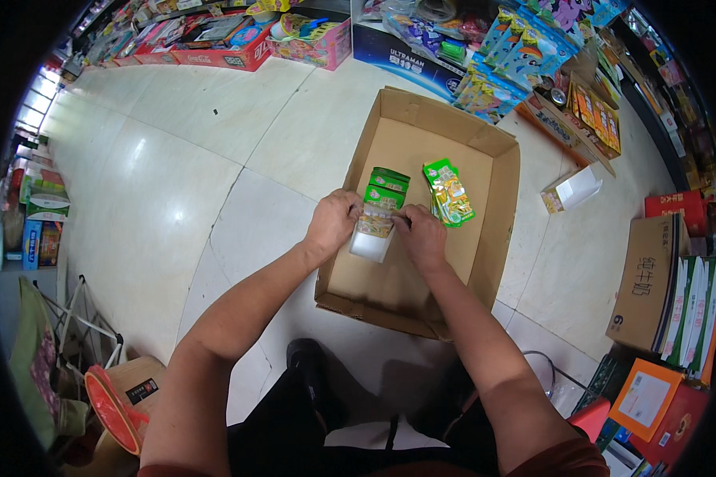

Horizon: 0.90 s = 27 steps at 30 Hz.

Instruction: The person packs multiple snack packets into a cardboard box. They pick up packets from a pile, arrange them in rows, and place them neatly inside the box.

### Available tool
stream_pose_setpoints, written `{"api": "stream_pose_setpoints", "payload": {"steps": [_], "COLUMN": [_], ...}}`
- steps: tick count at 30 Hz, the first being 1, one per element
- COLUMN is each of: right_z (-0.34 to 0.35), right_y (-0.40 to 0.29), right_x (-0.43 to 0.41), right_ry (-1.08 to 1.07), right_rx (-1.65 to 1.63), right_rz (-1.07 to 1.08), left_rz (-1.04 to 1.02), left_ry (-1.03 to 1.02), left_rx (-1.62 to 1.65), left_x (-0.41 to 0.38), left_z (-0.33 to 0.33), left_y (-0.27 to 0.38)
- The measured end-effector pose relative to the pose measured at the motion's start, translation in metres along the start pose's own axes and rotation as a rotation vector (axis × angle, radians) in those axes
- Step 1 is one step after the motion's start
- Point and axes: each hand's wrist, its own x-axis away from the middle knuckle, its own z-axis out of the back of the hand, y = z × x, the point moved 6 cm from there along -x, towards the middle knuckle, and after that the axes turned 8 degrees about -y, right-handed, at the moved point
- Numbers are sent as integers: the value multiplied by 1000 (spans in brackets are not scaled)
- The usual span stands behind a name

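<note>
A shallow cardboard tray (501, 179) lies on the floor before me. Inside it is a small open display box (371, 248) with a white flap towards me. Green snack packets (385, 195) stand in rows at the far part of this box. My left hand (334, 222) pinches its left side, the forearm crossing the tray's rim. My right hand (421, 234) grips the right side between thumb and fingers. Right of the box, a loose pile of green and yellow packets (450, 192) lies on the tray's bottom, apart from both hands.
Another small white-lined box (570, 189) lies on the tiles at right. Hanging blue packets (513, 53) and a dark blue carton (397, 59) stand beyond the tray. A brown carton (644, 283) is at right, a folding chair (74, 322) at left.
</note>
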Motion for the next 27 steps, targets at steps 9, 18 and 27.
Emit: {"api": "stream_pose_setpoints", "payload": {"steps": [9,18,27], "right_z": [-2,7,0], "right_y": [7,2,13], "right_x": [-7,-11,-9], "right_ry": [25,117,73], "right_rx": [-165,-126,-233], "right_rz": [-173,-123,-92], "left_rz": [162,165,121], "left_ry": [-67,-32,-71], "left_rx": [-93,-87,-174], "left_x": [-15,-16,-19], "left_z": [-2,-1,-6], "left_y": [4,7,1]}}
